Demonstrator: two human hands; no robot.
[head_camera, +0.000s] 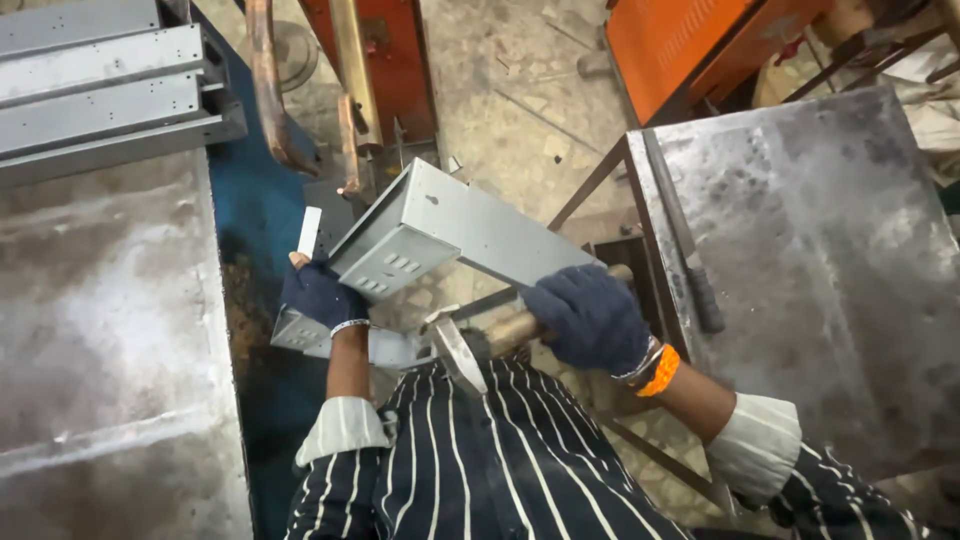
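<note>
My left hand, in a dark blue glove, grips the near-left end of a grey sheet-metal channel with slotted holes, holding it tilted in front of my chest. A small white piece sticks up by its fingertips. My right hand, also gloved, with an orange wristband, is closed on the wooden handle of a hammer. The hammer's metal head points down toward my striped shirt, just below the channel.
A stack of similar grey channels lies at the top left on a worn metal table. Another steel table stands at right with a dark-handled tool on its edge. Orange machines and copper arms lie ahead.
</note>
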